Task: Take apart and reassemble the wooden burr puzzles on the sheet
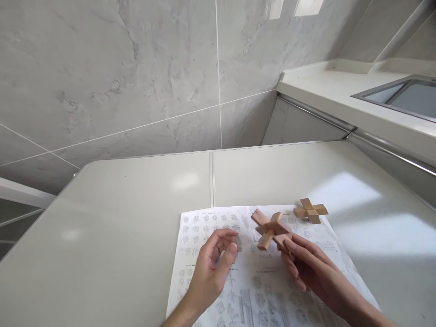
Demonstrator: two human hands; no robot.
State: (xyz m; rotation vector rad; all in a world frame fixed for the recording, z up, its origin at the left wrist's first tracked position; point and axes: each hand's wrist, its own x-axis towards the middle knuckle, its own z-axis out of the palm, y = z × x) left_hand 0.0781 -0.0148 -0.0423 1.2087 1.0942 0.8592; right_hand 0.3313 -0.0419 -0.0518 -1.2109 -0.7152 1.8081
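Between the thumb and fingers of my right hand [303, 259] is a wooden burr puzzle [271, 230], made of crossed bars and held up above a printed sheet. The grip is on the end of one bar at its lower right. To the left of the puzzle, my left hand [218, 259] is apart from it, with curled fingers and a gap between thumb and fingertips. Nothing shows in that gap. Under both hands lies the white instruction sheet [190, 268], covered with small puzzle diagrams.
A second wooden cross puzzle [311, 211] rests at the sheet's far right corner. The pale table [102, 236] has a seam [212, 179] across it. Behind stands a grey tiled wall [153, 68]. At right is a white counter [320, 86] with a sink [405, 97].
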